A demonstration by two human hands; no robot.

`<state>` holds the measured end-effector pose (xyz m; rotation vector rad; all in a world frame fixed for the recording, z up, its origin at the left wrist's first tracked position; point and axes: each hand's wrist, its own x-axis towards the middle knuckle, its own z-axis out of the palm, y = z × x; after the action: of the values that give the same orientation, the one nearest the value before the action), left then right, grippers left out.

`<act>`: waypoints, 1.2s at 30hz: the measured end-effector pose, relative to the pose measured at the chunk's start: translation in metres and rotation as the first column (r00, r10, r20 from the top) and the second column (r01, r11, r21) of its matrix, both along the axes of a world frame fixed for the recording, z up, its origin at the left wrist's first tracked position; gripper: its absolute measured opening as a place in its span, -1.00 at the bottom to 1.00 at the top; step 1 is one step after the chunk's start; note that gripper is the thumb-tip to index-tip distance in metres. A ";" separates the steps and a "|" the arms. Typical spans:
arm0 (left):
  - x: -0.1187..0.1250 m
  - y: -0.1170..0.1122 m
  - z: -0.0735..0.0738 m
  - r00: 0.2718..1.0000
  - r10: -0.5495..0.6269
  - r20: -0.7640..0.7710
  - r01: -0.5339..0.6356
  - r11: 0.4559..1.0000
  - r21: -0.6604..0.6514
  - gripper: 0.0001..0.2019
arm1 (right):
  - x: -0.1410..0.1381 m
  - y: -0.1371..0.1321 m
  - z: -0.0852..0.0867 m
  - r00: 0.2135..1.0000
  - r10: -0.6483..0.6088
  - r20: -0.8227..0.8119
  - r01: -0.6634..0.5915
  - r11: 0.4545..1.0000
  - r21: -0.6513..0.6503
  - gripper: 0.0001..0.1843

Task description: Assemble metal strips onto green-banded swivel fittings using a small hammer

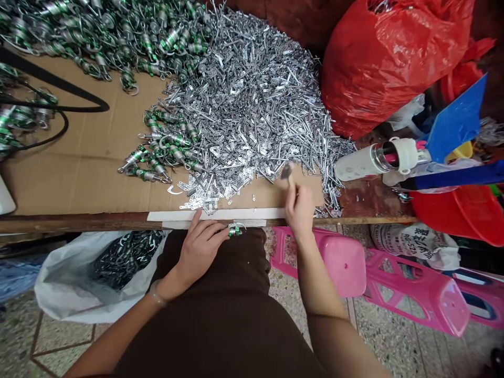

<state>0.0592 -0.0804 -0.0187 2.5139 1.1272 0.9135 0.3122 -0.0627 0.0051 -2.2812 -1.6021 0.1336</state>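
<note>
My left hand (201, 242) rests at the table's front edge, fingers pinched on a small green-and-silver spring piece (235, 229) held against the white strip (220, 214). My right hand (300, 210) is closed round the handle of a small hammer (288, 174), whose blurred head is raised above the cardboard near the edge of a big heap of small silver metal strips (252, 110). A cluster of finished green-and-silver pieces (161, 152) lies to the left of the heap.
More green-and-silver pieces (106, 31) pile along the far left. Black cables (59, 105) cross the cardboard (86, 168). A red plastic bag (389, 58), a white flask (374, 160) and a red basin (464, 212) sit right. Pink stools (394, 278) and a white bag (98, 278) are on the floor.
</note>
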 end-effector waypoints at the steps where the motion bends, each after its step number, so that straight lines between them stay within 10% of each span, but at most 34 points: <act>1: 0.000 0.000 0.000 1.000 -0.002 0.001 0.002 1.000 -0.001 -0.88 | -0.014 -0.012 0.008 0.997 0.069 -0.034 -0.071 0.996 -0.057 -0.65; 5: -0.001 0.000 0.000 1.000 -0.011 -0.008 0.011 1.000 -0.004 -0.90 | -0.056 -0.055 0.032 0.884 0.394 -0.251 -0.449 0.866 -0.219 -0.64; 15: -0.001 0.000 -0.002 1.000 0.000 0.006 0.000 1.000 -0.018 -0.87 | -0.070 -0.061 0.031 0.893 0.437 -0.104 -0.446 0.832 -0.330 -0.68; 18: -0.002 0.000 -0.003 1.000 -0.015 -0.011 0.015 1.000 -0.004 -0.88 | -0.058 -0.053 0.020 0.931 0.360 -0.064 -0.358 0.860 -0.364 -0.68; 23: -0.003 0.002 -0.010 0.996 -0.086 -0.020 0.088 0.991 0.104 -0.85 | 0.003 -0.008 -0.009 0.978 -0.149 0.148 0.168 0.978 -0.122 -0.59; 29: -0.004 0.005 -0.011 0.991 -0.135 0.023 0.134 0.990 0.051 -0.74 | 0.026 0.026 -0.023 0.970 -0.177 0.165 0.171 0.984 0.045 -0.62; 36: -0.003 0.004 0.012 0.975 -0.110 0.193 0.134 0.984 -0.116 -0.85 | -0.038 0.050 -0.013 0.883 0.468 -0.040 -0.469 0.883 -0.023 -0.83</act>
<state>0.0559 -0.0766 -0.0066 2.3116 0.9319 0.9857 0.2744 -0.0128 -0.0079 -1.8522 -2.1177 0.3155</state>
